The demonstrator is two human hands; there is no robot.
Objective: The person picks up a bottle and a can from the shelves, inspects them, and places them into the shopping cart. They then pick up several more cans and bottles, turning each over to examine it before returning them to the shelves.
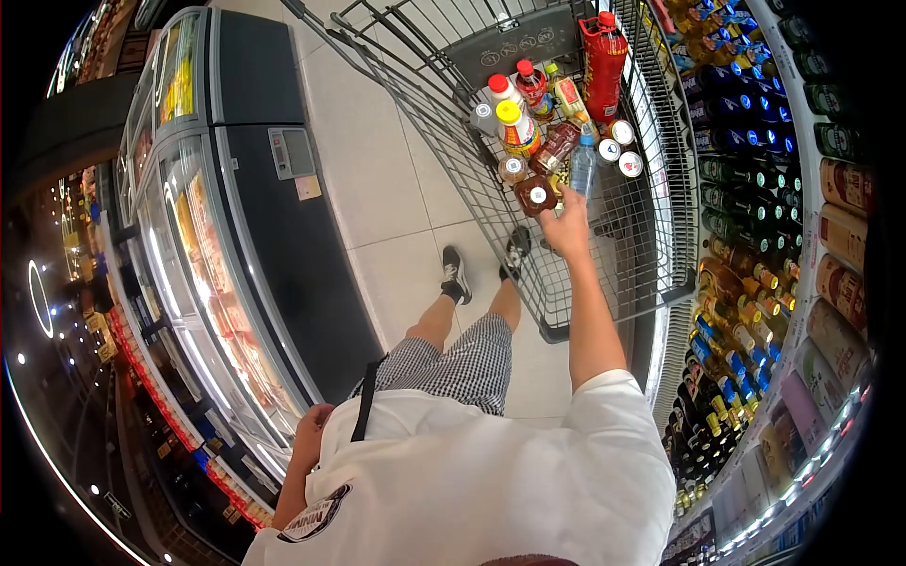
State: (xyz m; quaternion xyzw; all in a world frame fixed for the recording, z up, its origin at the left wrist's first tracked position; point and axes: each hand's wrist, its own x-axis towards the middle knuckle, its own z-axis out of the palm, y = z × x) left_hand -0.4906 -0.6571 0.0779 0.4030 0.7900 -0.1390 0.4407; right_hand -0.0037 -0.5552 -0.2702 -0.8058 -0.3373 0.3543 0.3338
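Observation:
My right hand (566,224) reaches into the shopping cart (557,332), with thumb and fingers closed on a brown container (534,194) that has a round white mark on top. Around it lie a dark reddish-brown pack (557,147), a clear water bottle with a blue cap (583,166) and a small brown-topped jar (512,169). A yellow-capped bottle (517,130) stands just beyond, near a red-capped bottle (534,90). At my left hip hangs my left hand (313,426), its fingers curled in and partly hidden by my shirt; I see nothing in it.
A large red bottle (604,68) and several cans (621,132) are also in the cart. Glass-door freezers (222,245) line the left side. Shelves of bottles (746,198) run close along the right. Tiled floor (392,203) lies between.

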